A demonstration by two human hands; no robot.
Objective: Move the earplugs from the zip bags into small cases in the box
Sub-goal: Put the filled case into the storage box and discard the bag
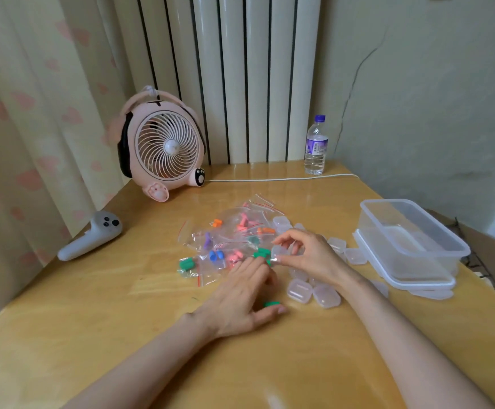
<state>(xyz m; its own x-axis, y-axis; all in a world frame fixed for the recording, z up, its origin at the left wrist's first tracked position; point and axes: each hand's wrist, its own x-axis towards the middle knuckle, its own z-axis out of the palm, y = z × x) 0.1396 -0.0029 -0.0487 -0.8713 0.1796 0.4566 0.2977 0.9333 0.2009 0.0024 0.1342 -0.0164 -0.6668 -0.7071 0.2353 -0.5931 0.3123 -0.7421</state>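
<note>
Reaching among zip bags and cases, right hand grips case; left hand unclear

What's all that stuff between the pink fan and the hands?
In the head view, a heap of zip bags with coloured earplugs lies between the fan and the left hand and the right hand, which holds a case.

Left grip lies palm-down and loosely curled; right grip pinches, wrist raised.

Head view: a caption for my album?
Right hand holds a clear case; left hand rests by green earplugs near the zip bags.
</note>
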